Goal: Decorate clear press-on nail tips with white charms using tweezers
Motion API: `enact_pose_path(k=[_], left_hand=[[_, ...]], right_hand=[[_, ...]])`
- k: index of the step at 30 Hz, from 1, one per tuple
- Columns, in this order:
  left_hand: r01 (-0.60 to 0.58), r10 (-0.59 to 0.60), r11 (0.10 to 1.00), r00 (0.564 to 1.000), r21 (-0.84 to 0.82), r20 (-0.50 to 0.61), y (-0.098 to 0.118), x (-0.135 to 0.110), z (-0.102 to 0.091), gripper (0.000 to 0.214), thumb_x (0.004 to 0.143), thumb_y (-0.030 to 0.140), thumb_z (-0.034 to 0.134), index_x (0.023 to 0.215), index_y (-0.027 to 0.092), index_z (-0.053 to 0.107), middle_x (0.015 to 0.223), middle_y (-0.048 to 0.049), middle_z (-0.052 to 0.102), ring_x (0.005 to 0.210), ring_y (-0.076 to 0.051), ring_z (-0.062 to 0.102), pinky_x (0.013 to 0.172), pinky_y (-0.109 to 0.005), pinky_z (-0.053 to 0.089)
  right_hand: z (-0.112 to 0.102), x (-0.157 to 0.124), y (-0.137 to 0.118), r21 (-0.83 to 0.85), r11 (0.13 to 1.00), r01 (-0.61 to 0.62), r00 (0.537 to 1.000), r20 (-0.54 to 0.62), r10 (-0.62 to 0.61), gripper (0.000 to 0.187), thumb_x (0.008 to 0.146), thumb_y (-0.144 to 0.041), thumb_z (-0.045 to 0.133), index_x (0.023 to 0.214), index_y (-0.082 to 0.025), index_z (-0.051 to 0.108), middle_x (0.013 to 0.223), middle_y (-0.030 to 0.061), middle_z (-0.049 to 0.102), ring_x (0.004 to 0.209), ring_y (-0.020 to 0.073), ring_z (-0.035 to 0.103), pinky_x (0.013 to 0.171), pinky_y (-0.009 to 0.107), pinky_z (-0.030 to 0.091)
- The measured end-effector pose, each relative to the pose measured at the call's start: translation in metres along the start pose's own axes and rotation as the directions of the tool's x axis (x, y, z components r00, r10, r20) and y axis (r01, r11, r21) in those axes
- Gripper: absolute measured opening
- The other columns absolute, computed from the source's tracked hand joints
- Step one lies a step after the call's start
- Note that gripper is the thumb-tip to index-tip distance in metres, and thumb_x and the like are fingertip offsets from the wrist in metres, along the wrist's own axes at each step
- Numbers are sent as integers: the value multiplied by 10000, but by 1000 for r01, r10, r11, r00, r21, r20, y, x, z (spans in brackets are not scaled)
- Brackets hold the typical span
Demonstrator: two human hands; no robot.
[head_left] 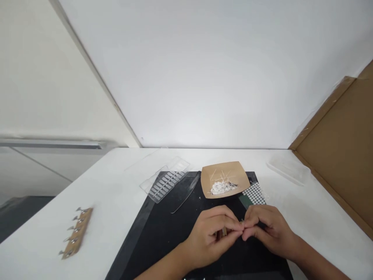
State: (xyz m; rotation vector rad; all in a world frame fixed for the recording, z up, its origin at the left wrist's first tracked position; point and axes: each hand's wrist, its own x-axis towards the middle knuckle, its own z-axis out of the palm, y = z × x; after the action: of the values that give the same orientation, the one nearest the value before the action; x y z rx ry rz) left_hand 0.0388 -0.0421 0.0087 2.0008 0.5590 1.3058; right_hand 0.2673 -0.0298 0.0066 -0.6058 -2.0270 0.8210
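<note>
I see my two hands meeting low over a black mat [175,233] on a white surface [116,186]. My left hand [211,233] and right hand [266,229] come together fingertip to fingertip, and both sets of fingers are pressed together, pinching a tiny piece [241,221] between them; it is too small for me to tell what it is. Holding it from both sides likely keeps so small a thing steady.

Just beyond the fingers sits a brown paper tray [225,171] with a heap of small white bits [220,187], close enough to reach easily. Beyond my right fingers lies a dotted sheet [255,193]. Beyond my left fingers lie a thin curved strip [186,192] and a clear plastic case [166,179] with rows of slots. Well off to the left of the fingers rests a wooden strip with metal clips [75,232]. Far to the right, a cardboard panel [344,155] leans against the wall.
</note>
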Motion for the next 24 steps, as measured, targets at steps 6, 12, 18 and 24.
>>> enact_pose_path(k=[6, 12, 18, 24], left_hand=[[-213, 184, 870, 977, 444, 108, -5, 6, -24, 138, 966, 241, 725, 1080, 164, 714, 940, -88, 775, 836, -174, 736, 740, -271, 613], [252, -300, 271, 939, 929, -167, -19, 14, -78, 295, 1069, 336, 493, 938, 186, 710, 885, -79, 742, 825, -236, 715, 689, -313, 542], [405, -675, -131, 632, 905, -381, -18, 14, -75, 440, 1071, 437, 463, 1070, 92, 736, 1103, -195, 699, 1065, -341, 692, 792, -377, 567], [404, -720, -137, 587, 905, -371, -25, 13, -71, 383, 1055, 288, 457, 1016, 90, 783, 1169, -226, 654, 1131, -365, 644, 800, -394, 584]], right_hand=[[-7, -3, 2, -32, 998, -56, 993, 100, 59, 128, 1044, -150, 620, 1054, -266, 675, 891, -8, 713, 789, 129, 669, 715, 246, 532], [-14, -1, 13, -163, 978, -129, 992, -40, 124, 75, 1032, -203, 644, 989, -254, 680, 863, 0, 701, 756, 145, 667, 692, 270, 534], [-18, 2, 20, -294, 941, -169, 979, -161, 125, 55, 1028, -246, 653, 1026, -256, 707, 909, 25, 730, 761, 160, 685, 644, 270, 541], [-17, 3, 21, -339, 926, -168, 977, -180, 112, 79, 1048, -262, 616, 1016, -235, 683, 903, 41, 708, 698, 152, 634, 563, 265, 498]])
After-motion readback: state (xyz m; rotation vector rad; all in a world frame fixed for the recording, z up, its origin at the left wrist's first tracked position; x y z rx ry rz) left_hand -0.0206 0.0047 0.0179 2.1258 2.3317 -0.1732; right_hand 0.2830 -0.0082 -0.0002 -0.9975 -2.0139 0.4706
